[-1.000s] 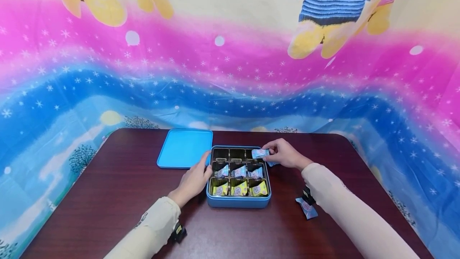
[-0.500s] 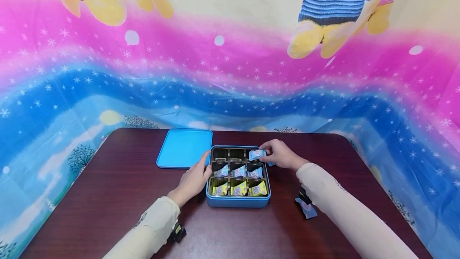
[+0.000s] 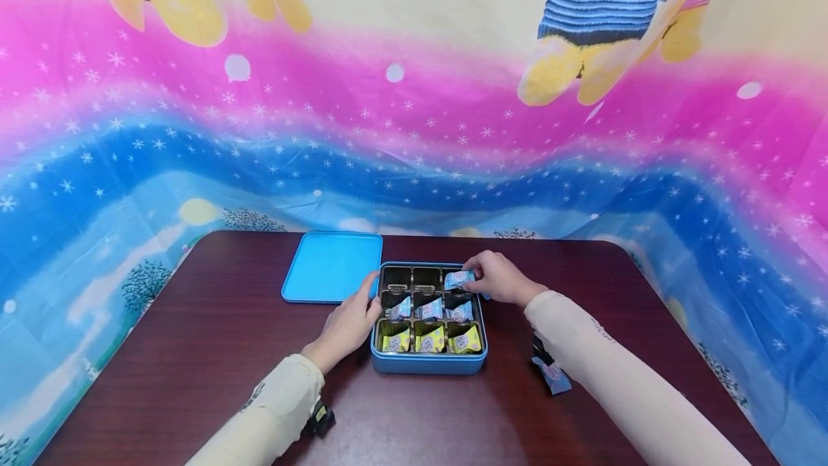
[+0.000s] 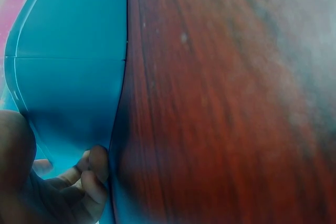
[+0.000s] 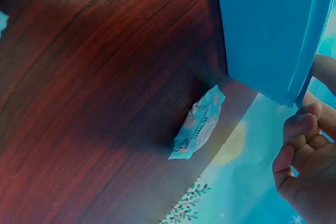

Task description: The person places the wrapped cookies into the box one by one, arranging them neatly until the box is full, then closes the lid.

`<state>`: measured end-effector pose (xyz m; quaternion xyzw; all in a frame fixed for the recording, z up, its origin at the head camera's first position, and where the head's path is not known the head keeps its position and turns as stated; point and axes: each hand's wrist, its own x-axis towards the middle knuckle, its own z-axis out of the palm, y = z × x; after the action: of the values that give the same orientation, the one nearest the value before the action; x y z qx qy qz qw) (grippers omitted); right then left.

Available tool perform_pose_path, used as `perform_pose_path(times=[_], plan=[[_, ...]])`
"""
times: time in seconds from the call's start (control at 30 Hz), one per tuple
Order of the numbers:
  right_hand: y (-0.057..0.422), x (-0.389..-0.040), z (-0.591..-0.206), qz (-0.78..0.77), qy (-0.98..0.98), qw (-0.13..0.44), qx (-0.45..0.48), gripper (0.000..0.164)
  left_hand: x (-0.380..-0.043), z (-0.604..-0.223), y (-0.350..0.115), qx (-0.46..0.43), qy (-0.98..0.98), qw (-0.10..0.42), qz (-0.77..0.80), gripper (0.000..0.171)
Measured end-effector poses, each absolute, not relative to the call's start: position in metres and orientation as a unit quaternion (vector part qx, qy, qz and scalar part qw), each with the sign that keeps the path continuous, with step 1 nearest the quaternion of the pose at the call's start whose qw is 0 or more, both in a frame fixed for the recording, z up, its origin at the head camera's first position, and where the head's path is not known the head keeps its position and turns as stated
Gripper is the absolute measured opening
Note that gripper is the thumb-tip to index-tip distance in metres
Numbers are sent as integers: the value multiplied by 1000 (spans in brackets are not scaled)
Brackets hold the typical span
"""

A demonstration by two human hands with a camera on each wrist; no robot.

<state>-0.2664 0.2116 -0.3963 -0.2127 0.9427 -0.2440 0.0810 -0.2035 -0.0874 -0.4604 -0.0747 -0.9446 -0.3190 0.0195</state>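
Note:
A blue box (image 3: 429,364) with a dark compartment tray stands mid-table. My right hand (image 3: 501,277) pinches a light-blue wrapped candy (image 3: 457,280) at the back-right compartment; the right wrist view does not show that candy. My left hand (image 3: 346,326) rests against the box's left side, its index finger extended along it. In the left wrist view its fingertips (image 4: 98,162) touch the blue wall. Yellow wrapped candies (image 3: 430,340) fill the front row, and blue wrapped candies (image 3: 430,308) the middle row. The back-left and back-middle compartments hold nothing.
The light-blue lid (image 3: 333,267) lies at the box's back left. One blue candy (image 3: 552,376) lies on the table at front right, by the right wrist strap. Another candy (image 5: 199,124) lies close to the box's right side. A patterned cloth (image 3: 414,128) hangs behind the table (image 3: 213,351).
My right hand has moved slightly left and carried the blue candy from the box's rim over the back-right compartment, lower now. The left hand has kept its place.

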Motion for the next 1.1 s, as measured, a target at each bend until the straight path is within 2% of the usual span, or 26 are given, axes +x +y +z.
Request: perform_pose_path(times=[0.27,1.1], plan=[[208,-268,-392,-225,948,102,-203,39,-203,-460,-87,-73,-946,19,-316,59],[185,-264,-389,-142,967,102,-184,36,-203,-460,-87,-70,-945,18,-318,59]])
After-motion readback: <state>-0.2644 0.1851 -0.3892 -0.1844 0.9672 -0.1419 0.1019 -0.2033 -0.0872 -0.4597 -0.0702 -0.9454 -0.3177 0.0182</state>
